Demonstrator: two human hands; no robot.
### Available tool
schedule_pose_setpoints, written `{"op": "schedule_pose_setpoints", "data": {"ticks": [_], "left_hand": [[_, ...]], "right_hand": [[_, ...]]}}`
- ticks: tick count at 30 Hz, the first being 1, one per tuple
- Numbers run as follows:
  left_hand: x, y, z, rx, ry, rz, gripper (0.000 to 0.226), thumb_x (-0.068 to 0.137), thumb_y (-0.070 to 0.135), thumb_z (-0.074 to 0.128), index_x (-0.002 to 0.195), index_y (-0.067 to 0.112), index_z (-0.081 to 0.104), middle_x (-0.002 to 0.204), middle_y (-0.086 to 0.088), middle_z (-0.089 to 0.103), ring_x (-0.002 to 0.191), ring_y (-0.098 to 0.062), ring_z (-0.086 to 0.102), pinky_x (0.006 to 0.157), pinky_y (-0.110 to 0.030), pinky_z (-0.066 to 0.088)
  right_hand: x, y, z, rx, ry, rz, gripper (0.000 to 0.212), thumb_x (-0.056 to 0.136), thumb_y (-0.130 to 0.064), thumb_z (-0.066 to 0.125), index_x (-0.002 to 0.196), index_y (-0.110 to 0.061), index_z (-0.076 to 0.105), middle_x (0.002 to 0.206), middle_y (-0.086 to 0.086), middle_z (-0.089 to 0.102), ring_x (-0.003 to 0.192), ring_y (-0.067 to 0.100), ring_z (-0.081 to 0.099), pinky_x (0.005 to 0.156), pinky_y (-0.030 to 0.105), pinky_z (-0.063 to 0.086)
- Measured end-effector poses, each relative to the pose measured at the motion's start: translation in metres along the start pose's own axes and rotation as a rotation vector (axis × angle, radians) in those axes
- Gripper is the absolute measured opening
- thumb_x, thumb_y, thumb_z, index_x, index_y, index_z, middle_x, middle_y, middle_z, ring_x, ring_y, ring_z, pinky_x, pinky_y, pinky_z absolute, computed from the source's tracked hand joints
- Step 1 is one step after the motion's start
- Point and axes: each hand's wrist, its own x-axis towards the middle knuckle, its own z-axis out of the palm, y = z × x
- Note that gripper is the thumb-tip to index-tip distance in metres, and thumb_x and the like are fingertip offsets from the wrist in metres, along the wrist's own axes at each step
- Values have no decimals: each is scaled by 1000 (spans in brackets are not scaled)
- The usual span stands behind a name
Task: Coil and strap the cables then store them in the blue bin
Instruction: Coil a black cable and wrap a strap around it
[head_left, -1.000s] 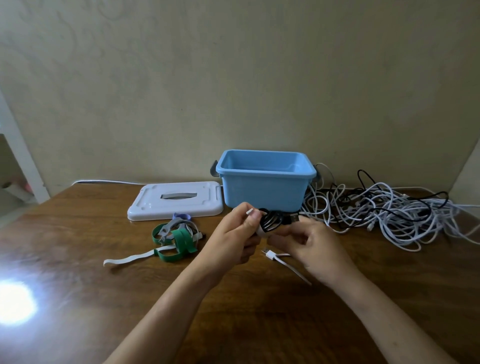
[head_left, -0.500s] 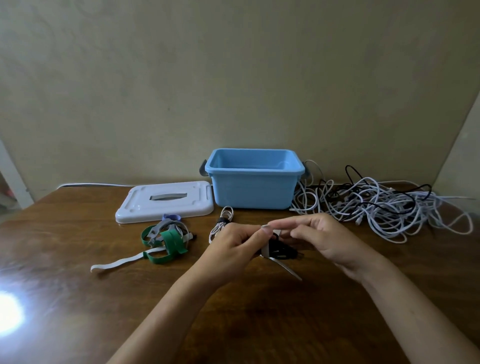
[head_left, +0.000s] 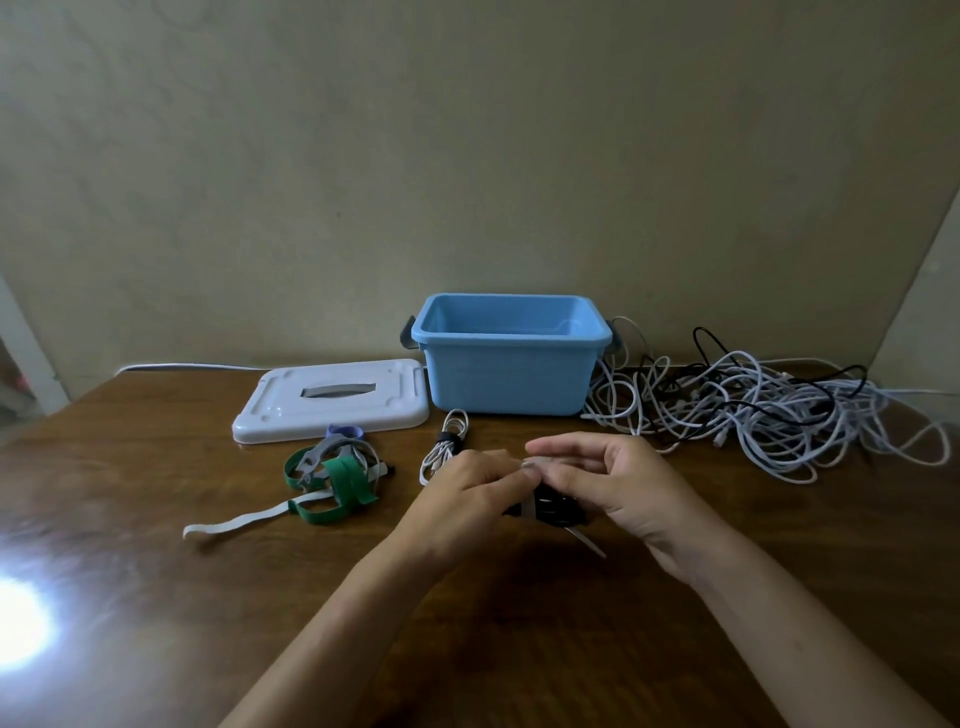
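Wooden table (head_left: 156, 597); beige wall (head_left: 363, 156); both hands' fingers (head_left: 540, 470) pinch black coil (head_left: 558, 509)

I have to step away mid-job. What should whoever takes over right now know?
Left hand and right hand both hold a black coil just above the table, pinching a white strap around it.
One strapped white coil lies in front of the blue bin, not in it.
Lid is off, left of the bin; spare straps lie near it.
Left: finish this strap, bin both coils, then the tangled pile on the right.
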Motion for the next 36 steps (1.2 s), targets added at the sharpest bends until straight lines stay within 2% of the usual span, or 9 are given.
{"op": "schedule_pose_setpoints", "data": {"ticks": [6, 8, 10, 14, 20, 24, 29, 33, 36], "left_hand": [[3, -8, 1, 111, 84, 55, 25, 102, 32, 54, 87, 30, 74, 75, 5, 69, 69, -8, 60, 64, -30, 47], [3, -7, 2, 127, 101, 84, 19, 101, 28, 58, 100, 29, 76, 84, 11, 73, 78, -3, 66, 69, -22, 53], [3, -7, 1, 110, 142, 114, 16, 98, 22, 63, 107, 25, 75, 91, 11, 75, 87, -4, 69, 78, -25, 58], [3, -9, 0, -35, 183, 85, 12, 91, 22, 72, 98, 19, 62, 91, -2, 74, 88, -20, 72, 80, -49, 60], [3, -6, 3, -54, 153, 73, 11, 94, 21, 67, 87, 14, 64, 85, -3, 72, 81, -16, 70, 73, -31, 58], [6, -8, 5, -21, 115, 9, 13, 92, 24, 71, 83, 16, 68, 90, -3, 74, 89, -22, 70, 83, -47, 59], [5, -8, 10, -7, 88, -28, 14, 89, 29, 74, 77, 23, 71, 83, 0, 73, 82, -21, 68, 78, -41, 57], [5, -6, 12, -11, 114, -55, 16, 94, 26, 69, 78, 24, 71, 85, -4, 73, 86, -24, 68, 85, -49, 56], [4, -4, 12, -42, 98, -71, 11, 94, 22, 69, 83, 22, 70, 90, -7, 74, 91, -25, 69, 90, -50, 56]], "right_hand": [[0, -1, 2, 41, -38, 14, 42, 83, -5, 78, 119, -26, 72, 113, -6, 76, 111, 8, 70, 100, 35, 54], [1, -1, 3, 41, -20, 13, 44, 82, -4, 79, 119, -28, 72, 112, -7, 76, 111, 8, 70, 102, 35, 54], [1, -1, 3, 46, -11, 7, 47, 81, -3, 80, 120, -28, 72, 113, -8, 76, 111, 6, 69, 102, 35, 53], [1, -2, 2, 70, -26, 18, 49, 81, 0, 79, 124, -24, 70, 114, -8, 76, 111, 6, 69, 101, 34, 54], [-2, -5, 1, 53, -55, 9, 46, 87, 1, 72, 125, -24, 69, 116, -7, 76, 112, 8, 69, 99, 34, 55], [-4, -8, 4, 60, 30, 2, 23, 99, -15, 61, 114, -25, 76, 107, -7, 78, 105, 8, 72, 96, 32, 55], [-4, -5, 8, -55, 146, -47, 17, 98, -15, 64, 108, -23, 76, 95, -8, 79, 95, 4, 73, 89, 28, 58], [-3, -4, 12, -132, 210, -164, 30, 98, -17, 65, 125, -30, 69, 93, -13, 78, 99, -1, 71, 96, 24, 51], [-1, -3, 15, -167, 249, -242, 58, 97, -17, 66, 148, -37, 47, 90, -14, 78, 98, -5, 69, 97, 14, 41]]}}
